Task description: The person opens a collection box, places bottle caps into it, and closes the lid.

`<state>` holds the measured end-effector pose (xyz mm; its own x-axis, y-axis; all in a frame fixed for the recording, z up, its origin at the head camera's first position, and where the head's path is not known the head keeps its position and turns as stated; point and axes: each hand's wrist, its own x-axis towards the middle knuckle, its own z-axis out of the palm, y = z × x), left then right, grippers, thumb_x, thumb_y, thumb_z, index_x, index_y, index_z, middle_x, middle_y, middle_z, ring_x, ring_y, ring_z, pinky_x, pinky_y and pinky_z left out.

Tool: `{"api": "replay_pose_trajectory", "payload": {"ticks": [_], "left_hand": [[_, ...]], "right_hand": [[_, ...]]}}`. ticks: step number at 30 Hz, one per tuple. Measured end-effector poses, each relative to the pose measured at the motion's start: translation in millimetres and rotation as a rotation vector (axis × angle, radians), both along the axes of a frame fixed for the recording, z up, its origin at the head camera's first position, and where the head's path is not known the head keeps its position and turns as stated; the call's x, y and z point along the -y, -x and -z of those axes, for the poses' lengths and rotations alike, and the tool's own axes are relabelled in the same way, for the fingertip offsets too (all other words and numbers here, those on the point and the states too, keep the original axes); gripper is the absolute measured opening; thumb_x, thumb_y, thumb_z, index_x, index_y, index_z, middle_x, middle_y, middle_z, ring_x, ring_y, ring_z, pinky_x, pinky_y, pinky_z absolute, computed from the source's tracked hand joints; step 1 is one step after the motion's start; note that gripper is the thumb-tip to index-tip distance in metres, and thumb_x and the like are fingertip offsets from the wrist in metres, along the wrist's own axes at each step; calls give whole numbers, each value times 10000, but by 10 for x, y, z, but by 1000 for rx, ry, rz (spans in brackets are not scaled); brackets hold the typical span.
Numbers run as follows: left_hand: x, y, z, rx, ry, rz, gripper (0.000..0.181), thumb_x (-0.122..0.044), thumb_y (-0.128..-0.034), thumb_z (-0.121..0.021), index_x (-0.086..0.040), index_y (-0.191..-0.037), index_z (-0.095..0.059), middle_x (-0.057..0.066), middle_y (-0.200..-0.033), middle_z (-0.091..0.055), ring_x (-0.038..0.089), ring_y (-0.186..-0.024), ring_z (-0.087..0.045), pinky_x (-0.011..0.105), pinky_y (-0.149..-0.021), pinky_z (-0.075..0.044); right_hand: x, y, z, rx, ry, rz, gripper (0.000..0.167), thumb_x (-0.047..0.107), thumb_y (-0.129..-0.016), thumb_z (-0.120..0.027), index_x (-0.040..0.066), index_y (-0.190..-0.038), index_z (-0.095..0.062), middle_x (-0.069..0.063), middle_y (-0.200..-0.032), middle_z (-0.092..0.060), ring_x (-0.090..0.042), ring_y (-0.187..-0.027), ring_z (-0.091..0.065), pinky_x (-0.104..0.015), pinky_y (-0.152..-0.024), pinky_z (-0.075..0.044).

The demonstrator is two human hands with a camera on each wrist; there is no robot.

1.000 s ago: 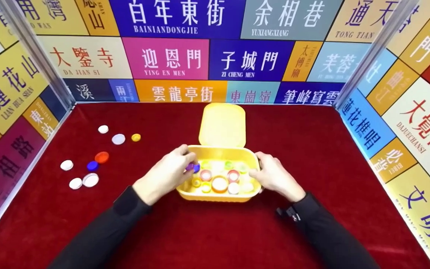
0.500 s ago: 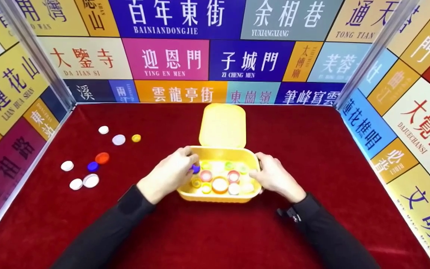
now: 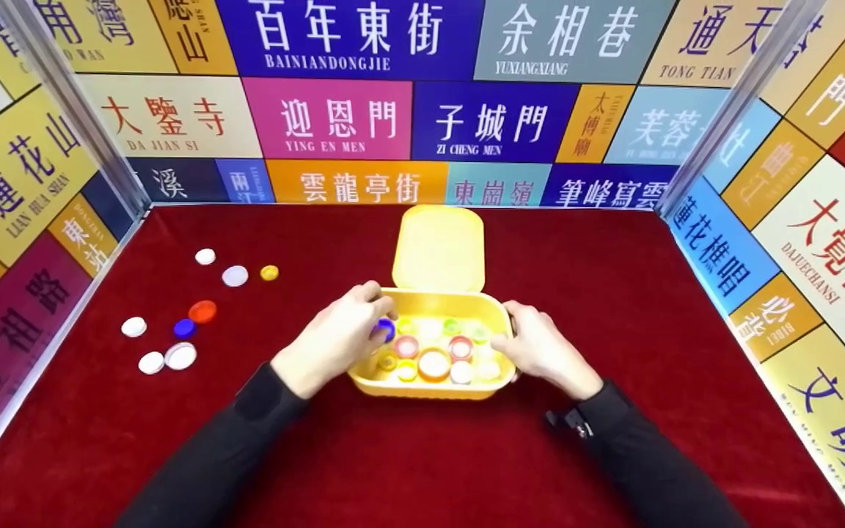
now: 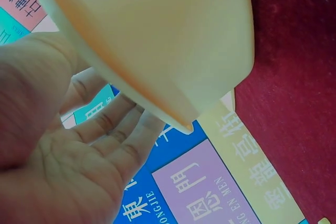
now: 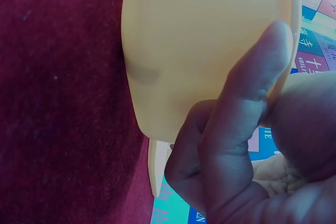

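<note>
A yellow lidded box (image 3: 430, 391) stands on the red cloth with its lid (image 3: 440, 248) laid back. Bottle caps of several colours lie inside, among them an orange-rimmed cap (image 3: 434, 364). My left hand (image 3: 334, 334) reaches over the left rim, thumb and fingers pinching a blue bottle cap (image 3: 386, 328) low in the box; the fingers partly cover it. The right hand (image 3: 543, 345) grips the box's right rim, thumb inside and fingers outside. In the right wrist view, curled fingers (image 5: 231, 129) press the outer wall. The box wall (image 4: 173, 40) hides the left fingertips in the left wrist view.
Several loose caps lie on the cloth at left: a red cap (image 3: 202, 312), a blue cap (image 3: 185, 328), a small yellow cap (image 3: 269, 273) and white ones such as a large white cap (image 3: 181, 356). Printed panels (image 3: 334, 117) wall the table at the back and sides.
The left hand has shifted slightly right and turned a little over the box, with the blue bottle cap still at its fingers. My right hand keeps its grip on the rim.
</note>
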<state>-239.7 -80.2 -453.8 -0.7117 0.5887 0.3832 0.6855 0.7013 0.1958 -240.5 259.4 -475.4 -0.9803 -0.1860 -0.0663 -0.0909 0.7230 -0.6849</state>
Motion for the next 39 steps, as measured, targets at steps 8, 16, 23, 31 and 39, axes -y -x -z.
{"api": "replay_pose_trajectory", "payload": {"ticks": [8, 16, 23, 31, 39], "left_hand": [[75, 45, -19, -4, -47, -13, 160, -119, -1037, -876, -91, -1179, -808, 103, -1191, -723, 283, -1051, -706, 410, -876, -704], [240, 197, -39, 4, -117, -85, 211, -146, -1083, -818, -98, -1288, -808, 101, -1248, -725, 294, -1163, -727, 452, -1009, -705], [506, 405, 16, 11, -178, -166, 257, -145, -1084, -808, -86, -1333, -801, 154, -1287, -731, 371, -1192, -736, 521, -1004, -700], [844, 623, 163, 92, -171, -266, 310, -137, -1063, -813, -43, -1358, -787, 227, -1336, -710, 472, -1236, -737, 604, -1038, -673], [1166, 809, 294, 130, -131, -339, 362, -109, -1055, -790, 6, -1397, -757, 314, -1406, -675, 560, -1288, -685, 664, -1128, -611]], "right_hand": [[11, -11, -14, 1, -1, -4, 458, 69, -1000, -740, -22, -1446, -692, -222, -1127, -814, -218, -654, -781, -322, -520, -636], [-35, -23, 5, 12, 9, 12, 437, 66, -1001, -745, -18, -1427, -694, -211, -1089, -806, -205, -632, -770, -343, -540, -650], [-64, -50, 13, 21, 19, 27, 425, 56, -1009, -749, -15, -1423, -690, -201, -1060, -799, -192, -588, -750, -334, -518, -638], [-38, -46, -22, 3, 10, 19, 415, 58, -1000, -760, -14, -1405, -701, -193, -1051, -805, -213, -643, -766, -311, -540, -630], [14, -18, -34, 5, 14, 8, 436, 60, -1000, -751, -13, -1427, -700, -212, -1096, -808, -220, -642, -775, -328, -526, -638]]}}
